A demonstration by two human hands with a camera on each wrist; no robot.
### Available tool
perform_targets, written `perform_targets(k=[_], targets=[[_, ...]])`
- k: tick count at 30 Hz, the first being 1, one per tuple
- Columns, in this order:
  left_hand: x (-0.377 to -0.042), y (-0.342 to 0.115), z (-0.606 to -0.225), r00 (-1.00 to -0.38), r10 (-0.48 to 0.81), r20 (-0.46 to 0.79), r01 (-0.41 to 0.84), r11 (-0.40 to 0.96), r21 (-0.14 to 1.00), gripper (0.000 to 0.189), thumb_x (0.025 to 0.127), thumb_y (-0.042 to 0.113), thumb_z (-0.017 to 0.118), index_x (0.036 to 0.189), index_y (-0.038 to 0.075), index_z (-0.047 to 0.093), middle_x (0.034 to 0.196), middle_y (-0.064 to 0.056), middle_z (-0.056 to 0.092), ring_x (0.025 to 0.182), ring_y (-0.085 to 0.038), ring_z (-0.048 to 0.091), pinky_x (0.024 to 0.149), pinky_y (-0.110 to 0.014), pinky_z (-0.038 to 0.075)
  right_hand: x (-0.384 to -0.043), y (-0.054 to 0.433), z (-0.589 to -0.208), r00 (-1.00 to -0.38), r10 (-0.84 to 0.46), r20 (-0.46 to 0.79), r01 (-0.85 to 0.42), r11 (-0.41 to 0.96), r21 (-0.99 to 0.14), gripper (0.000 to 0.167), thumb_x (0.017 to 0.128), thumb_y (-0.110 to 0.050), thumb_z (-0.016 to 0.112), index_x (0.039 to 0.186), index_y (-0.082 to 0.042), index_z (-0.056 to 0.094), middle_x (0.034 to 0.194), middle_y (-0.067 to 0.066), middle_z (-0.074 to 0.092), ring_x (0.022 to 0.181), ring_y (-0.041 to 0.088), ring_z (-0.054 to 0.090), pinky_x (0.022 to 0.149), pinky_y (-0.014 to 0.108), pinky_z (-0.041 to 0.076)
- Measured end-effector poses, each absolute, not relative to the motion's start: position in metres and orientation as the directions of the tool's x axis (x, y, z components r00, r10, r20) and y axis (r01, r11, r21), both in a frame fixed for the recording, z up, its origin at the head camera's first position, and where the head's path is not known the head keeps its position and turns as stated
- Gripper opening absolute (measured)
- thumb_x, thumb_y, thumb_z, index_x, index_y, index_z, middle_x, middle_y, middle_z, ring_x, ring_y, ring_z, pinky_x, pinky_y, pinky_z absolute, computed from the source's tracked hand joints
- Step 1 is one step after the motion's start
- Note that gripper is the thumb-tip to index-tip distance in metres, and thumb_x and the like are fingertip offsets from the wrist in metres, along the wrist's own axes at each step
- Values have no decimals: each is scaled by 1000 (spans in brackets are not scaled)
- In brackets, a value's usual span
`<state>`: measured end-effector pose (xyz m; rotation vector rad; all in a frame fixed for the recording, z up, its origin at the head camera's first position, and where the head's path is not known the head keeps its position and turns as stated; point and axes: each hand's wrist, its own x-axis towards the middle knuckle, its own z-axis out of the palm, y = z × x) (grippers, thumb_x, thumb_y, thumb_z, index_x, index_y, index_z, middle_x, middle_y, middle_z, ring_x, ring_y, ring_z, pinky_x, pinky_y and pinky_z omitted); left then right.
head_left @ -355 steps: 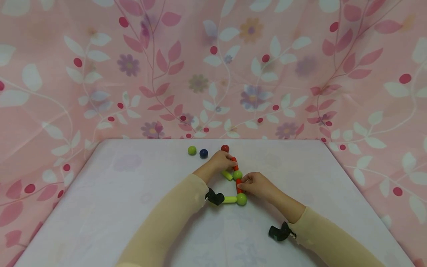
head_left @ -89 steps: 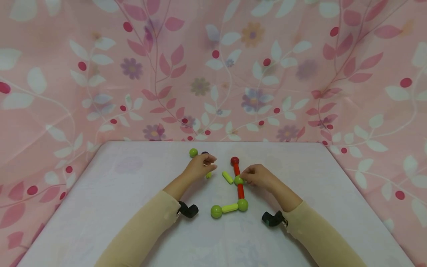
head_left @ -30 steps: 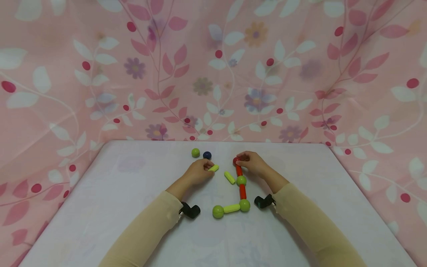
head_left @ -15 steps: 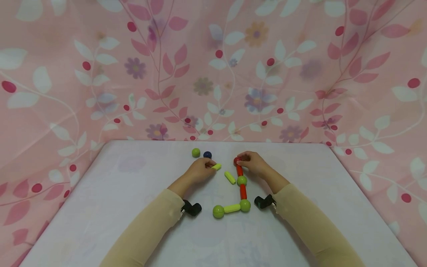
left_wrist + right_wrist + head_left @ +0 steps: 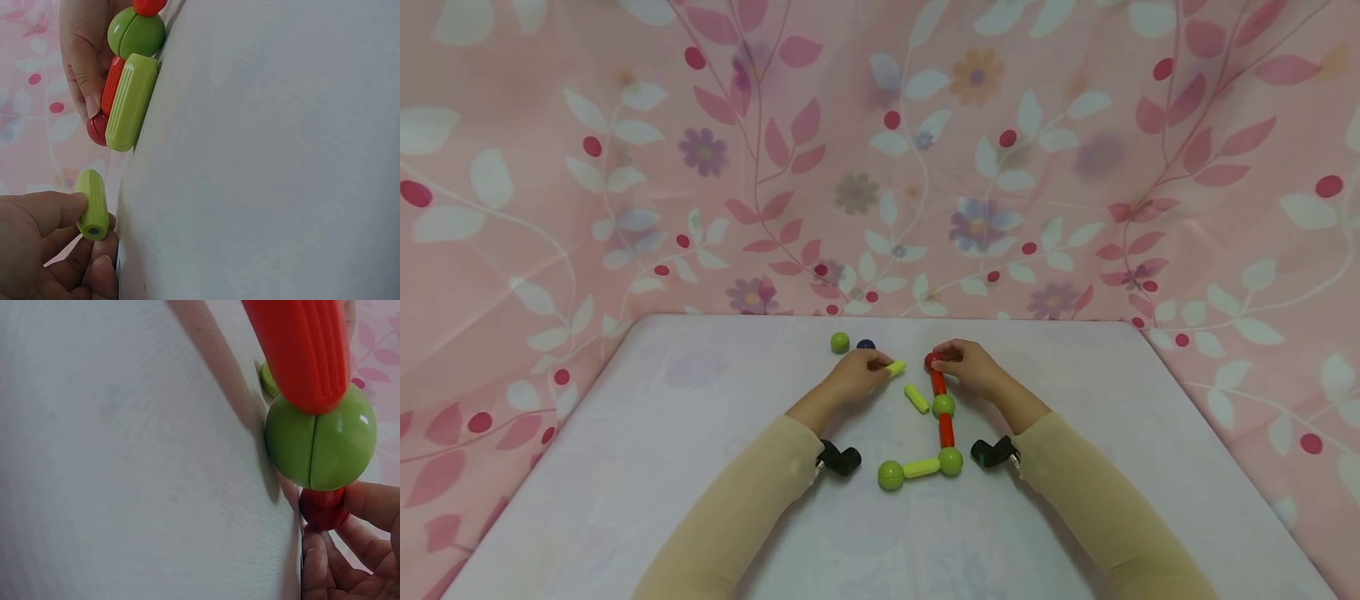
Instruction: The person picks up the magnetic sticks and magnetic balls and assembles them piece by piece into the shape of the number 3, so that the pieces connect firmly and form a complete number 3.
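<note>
My left hand [image 5: 857, 375] pinches a yellow-green toy building rod [image 5: 94, 203] between thumb and fingers; a dark dot shows in the rod's end. Its free end points toward the red ball [image 5: 323, 509], a short gap away. That ball tops a chain of red rods and green balls, and my right hand [image 5: 973, 367] grips it with thumb and fingertips. Below it come a red rod [image 5: 938, 384], a green ball [image 5: 322, 440], a second red rod [image 5: 947, 431] and another green ball [image 5: 951, 462]. From there a yellow-green rod [image 5: 921, 468] runs left to an end ball [image 5: 891, 475].
A loose yellow-green rod [image 5: 917, 399] lies between the left hand and the chain, close to the middle green ball. Behind the left hand are a green ball [image 5: 840, 342] and a partly hidden dark blue ball [image 5: 866, 344]. A floral curtain [image 5: 880, 167] backs the white table [image 5: 700, 467].
The red ball has joined the chain's far end since the oldest frame. My left hand has picked up a yellow-green rod and moved it right toward that ball. The right hand now holds still there.
</note>
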<state>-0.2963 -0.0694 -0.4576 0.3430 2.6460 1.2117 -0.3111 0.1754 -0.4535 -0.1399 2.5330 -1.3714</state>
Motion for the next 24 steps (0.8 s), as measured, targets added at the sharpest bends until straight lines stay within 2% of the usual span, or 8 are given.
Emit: perform_targets(k=[16, 24], targets=[[-304, -52, -457, -943, 322, -84, 142, 616, 774, 25, 101, 20, 60, 123, 12, 70, 120, -5, 67, 114, -21, 59, 103, -40, 45, -313, 177, -457, -964, -217, -150, 9, 541, -841, 34, 97, -17, 68, 127, -3, 62, 120, 14, 65, 109, 27, 57, 96, 39, 47], [-307, -48, -460, -943, 319, -94, 131, 616, 776, 24, 102, 21, 60, 122, 13, 70, 119, -3, 67, 112, -19, 58, 102, -40, 46, -312, 177, -457, -962, -232, -142, -3, 531, -848, 34, 98, -18, 67, 127, -1, 61, 119, 14, 65, 107, 26, 57, 93, 36, 48]])
